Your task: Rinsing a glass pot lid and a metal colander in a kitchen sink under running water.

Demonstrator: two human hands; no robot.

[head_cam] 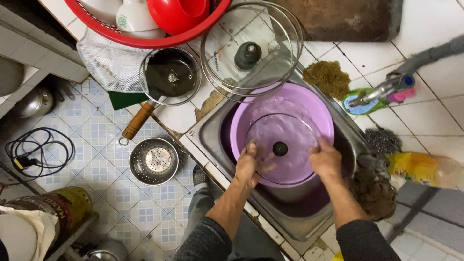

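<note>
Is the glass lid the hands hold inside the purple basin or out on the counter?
Inside: both hands hold the glass lid over the purple basin.

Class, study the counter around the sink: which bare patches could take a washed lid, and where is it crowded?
Free: white tiles at the counter's far right, between the dark board and the tap. Crowded: left of the sink, two glass lids and the red basket; its right rim holds scourers and a yellow bottle. Both hands hold a lid in the purple basin.
</note>
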